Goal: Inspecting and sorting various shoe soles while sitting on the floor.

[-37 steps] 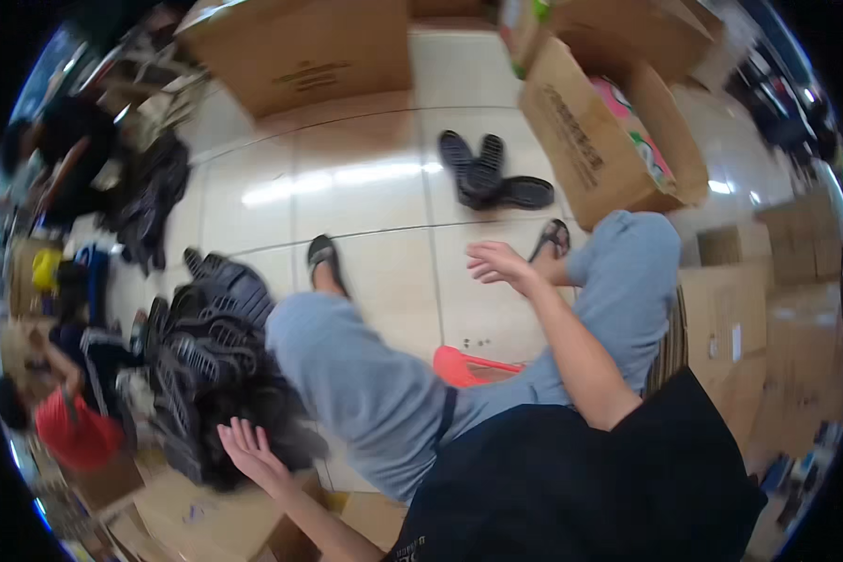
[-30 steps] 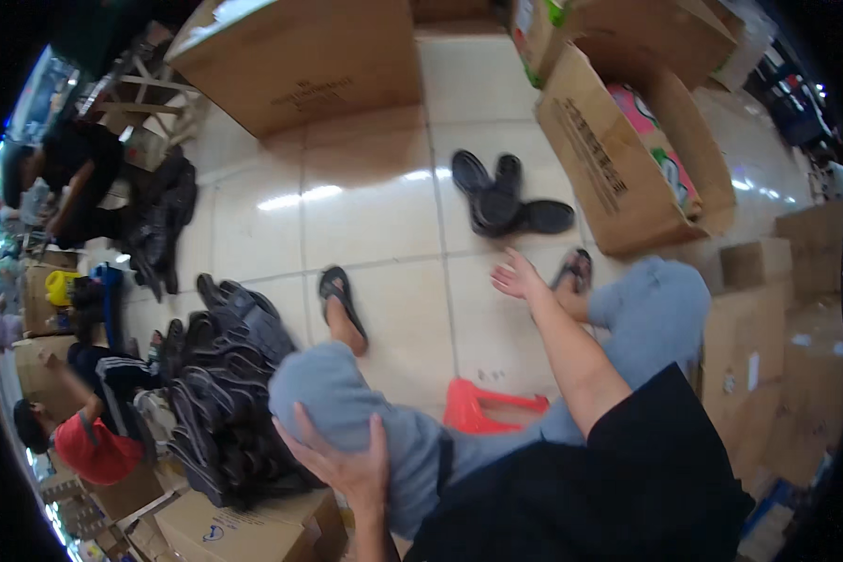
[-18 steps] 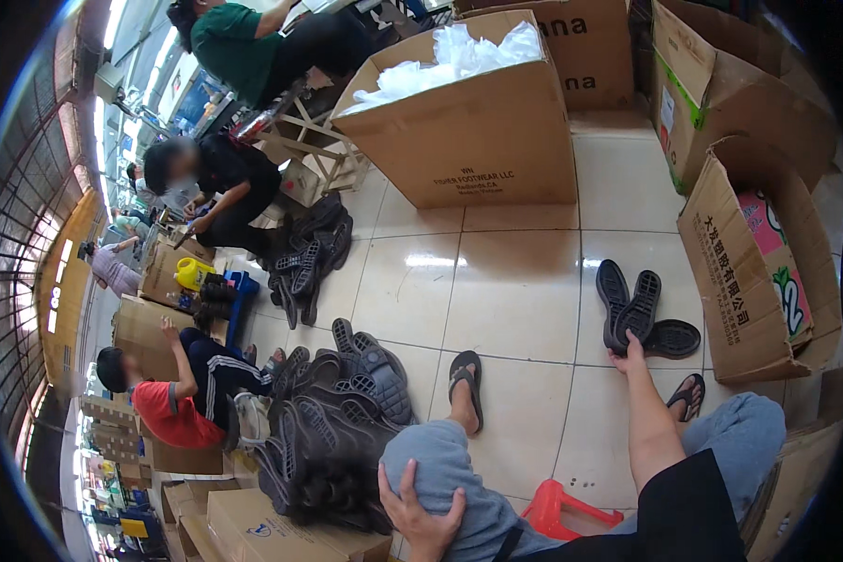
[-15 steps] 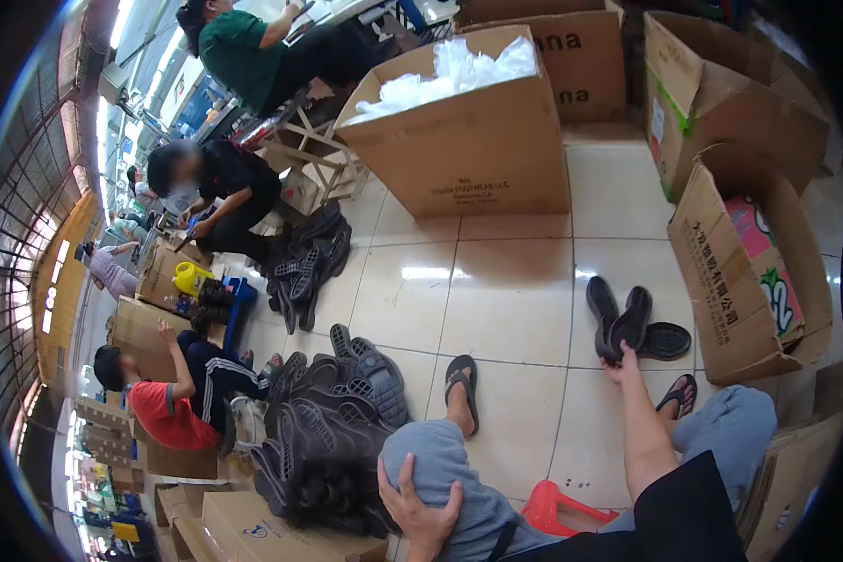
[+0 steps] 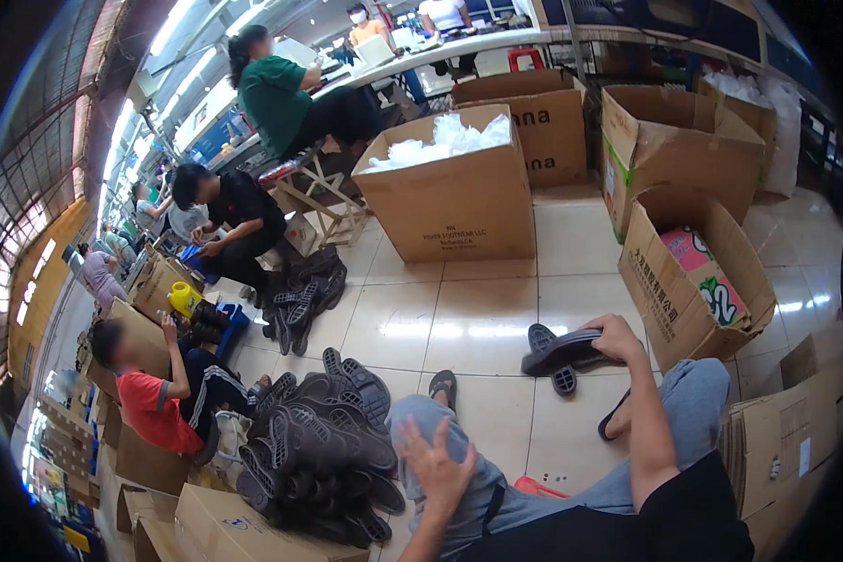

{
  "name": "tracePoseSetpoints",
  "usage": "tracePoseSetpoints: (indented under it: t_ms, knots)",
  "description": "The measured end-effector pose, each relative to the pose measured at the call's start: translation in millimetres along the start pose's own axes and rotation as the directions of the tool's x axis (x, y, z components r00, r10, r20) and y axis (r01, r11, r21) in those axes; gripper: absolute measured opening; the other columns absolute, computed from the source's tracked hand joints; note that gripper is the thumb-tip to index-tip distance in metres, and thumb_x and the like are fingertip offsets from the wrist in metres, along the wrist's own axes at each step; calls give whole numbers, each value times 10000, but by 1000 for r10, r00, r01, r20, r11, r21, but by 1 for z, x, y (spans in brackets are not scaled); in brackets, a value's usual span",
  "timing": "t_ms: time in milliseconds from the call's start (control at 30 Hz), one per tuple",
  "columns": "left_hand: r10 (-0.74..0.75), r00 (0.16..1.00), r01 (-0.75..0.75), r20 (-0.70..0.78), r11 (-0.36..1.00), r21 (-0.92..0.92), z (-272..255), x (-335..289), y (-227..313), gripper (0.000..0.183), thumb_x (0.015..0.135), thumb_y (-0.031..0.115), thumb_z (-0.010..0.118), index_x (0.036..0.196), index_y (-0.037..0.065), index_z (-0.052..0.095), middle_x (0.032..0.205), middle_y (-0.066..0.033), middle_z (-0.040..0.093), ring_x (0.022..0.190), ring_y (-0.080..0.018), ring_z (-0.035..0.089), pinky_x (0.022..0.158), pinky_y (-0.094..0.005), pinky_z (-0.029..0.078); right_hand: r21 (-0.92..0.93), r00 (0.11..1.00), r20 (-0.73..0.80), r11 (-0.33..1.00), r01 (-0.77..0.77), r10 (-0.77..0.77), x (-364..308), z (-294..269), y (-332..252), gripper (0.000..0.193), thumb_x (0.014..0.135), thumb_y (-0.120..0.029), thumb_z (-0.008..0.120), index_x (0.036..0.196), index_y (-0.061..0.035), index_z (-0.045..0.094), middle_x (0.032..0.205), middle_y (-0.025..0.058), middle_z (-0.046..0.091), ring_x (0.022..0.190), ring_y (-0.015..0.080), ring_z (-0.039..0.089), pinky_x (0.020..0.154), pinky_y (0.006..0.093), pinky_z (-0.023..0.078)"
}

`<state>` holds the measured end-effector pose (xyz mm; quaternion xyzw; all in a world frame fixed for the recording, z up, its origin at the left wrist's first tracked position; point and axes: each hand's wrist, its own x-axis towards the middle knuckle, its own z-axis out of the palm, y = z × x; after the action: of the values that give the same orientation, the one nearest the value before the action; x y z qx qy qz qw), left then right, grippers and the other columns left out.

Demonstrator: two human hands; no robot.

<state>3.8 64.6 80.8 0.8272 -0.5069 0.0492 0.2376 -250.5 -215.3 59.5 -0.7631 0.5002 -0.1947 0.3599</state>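
My right hand [image 5: 616, 339] grips one end of a dark shoe sole [image 5: 564, 356], which is raised and tilted on its side. Parts of other dark soles, one of them a sole with a gridded underside [image 5: 539, 334], show behind and below it near the floor. My left hand [image 5: 437, 465] is at my left knee with its fingers spread, holding nothing. Whether it touches the knee is hard to make out. Left of that knee lies a big heap of dark soles [image 5: 318, 436], many with open grid patterns facing up.
A smaller pile of soles [image 5: 304, 295] lies farther off near a crouching person [image 5: 239, 220]. Another person in red [image 5: 159, 407] sits at the left. Open cardboard boxes stand ahead, one with white plastic bags [image 5: 450, 140]; a box with a pink pack [image 5: 693, 281] is at the right.
My right hand has lifted a sole from the small group on the floor and turned it sideways. My left hand's fingers have spread at the knee. The view has tilted up.
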Motion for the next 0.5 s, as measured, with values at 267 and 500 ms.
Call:
tracePoseSetpoints:
  t_ms: [267, 500]
  knots:
    - [524, 734, 103, 433, 544, -833, 25, -2, 37, 798, 725, 325, 743, 1365, 70, 341, 1363, -149, 392, 1243, -252, 396, 1040, -386, 292, 604, 697, 206, 649, 462, -687, -66, -44, -114, 200, 614, 2, 715, 799, -28, 644, 820, 22, 577, 852, 146, 528, 769, 255, 413]
    - [425, 566, 654, 707, 292, -698, 49, -51, 48, 722, 848, 272, 643, 1413, 54, 249, 1184, -94, 486, 1027, -152, 497, 884, -259, 402, 977, 926, 118, 210, -44, -358, -43, 31, -67, 513, 675, 77, 619, 1144, -53, 454, 1042, 87, 518, 992, 201, 552, 843, 306, 476]
